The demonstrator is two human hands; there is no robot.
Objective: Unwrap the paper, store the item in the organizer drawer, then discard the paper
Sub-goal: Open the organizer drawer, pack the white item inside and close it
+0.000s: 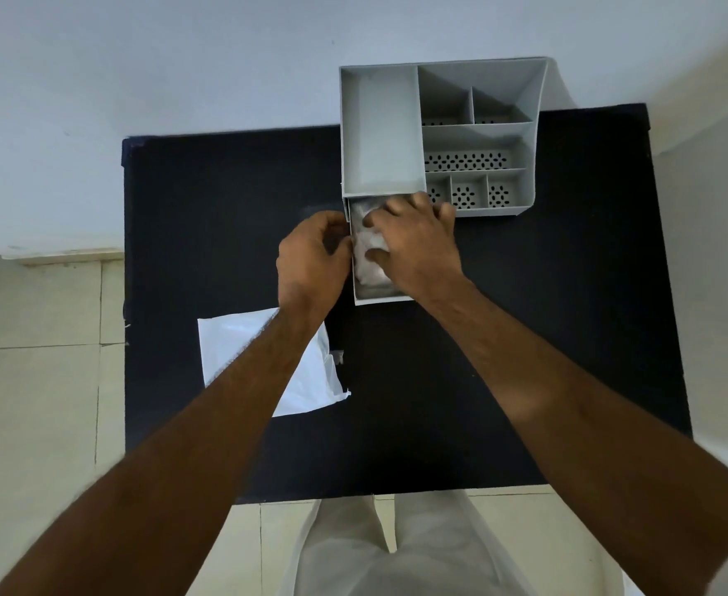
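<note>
A grey organizer (379, 131) stands at the far right of the black table (525, 337). Its drawer (381, 298) is pulled out toward me. Inside the drawer lies a pale, whitish item (368, 268), partly hidden. My right hand (414, 247) rests on top of it, fingers curled down into the drawer. My left hand (310, 260) grips the drawer's left wall, fingers pinched. A sheet of white paper (310, 376) lies flat on the table near me, partly under my left forearm.
The organizer has several empty compartments (465, 161) with perforated floors on its right side. Pale floor tiles (31, 380) lie to the left of the table and a light wall (182, 58) stands behind it. My light trousers (375, 552) show at the table's near edge.
</note>
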